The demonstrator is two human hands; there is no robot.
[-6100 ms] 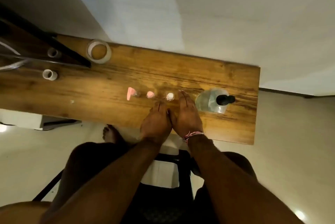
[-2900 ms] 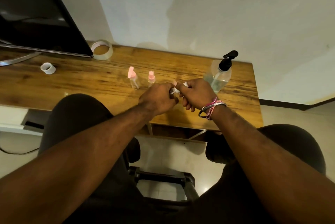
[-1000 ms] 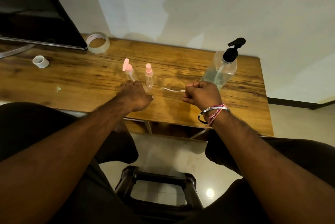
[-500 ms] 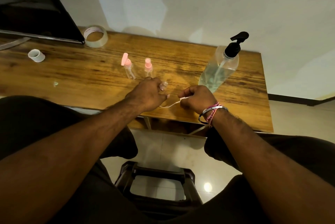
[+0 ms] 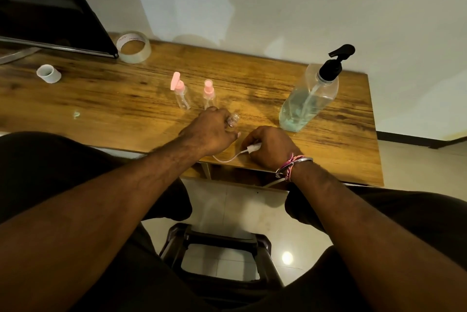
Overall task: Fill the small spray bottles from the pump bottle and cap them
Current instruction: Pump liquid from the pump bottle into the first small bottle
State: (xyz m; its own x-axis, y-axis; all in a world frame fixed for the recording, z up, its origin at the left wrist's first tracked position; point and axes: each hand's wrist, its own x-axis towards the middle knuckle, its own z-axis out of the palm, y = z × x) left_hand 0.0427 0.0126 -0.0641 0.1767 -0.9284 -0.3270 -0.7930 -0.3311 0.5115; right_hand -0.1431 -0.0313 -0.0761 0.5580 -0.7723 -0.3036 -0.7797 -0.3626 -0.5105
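A grained wooden table (image 5: 106,99) carries a tall clear plastic pump bottle (image 5: 309,99) with a black dispenser head, part-filled with pale liquid. Left of the pump bottle stand two small clear spray bottles with pink tops (image 5: 182,92), both capped. Nearer the table's front edge, the left hand (image 5: 211,132) grips a third small clear bottle (image 5: 233,119), its neck uncapped. Between that hand and the pump bottle, the right hand (image 5: 269,146) curls around a white spray cap with a thin dip tube (image 5: 250,149).
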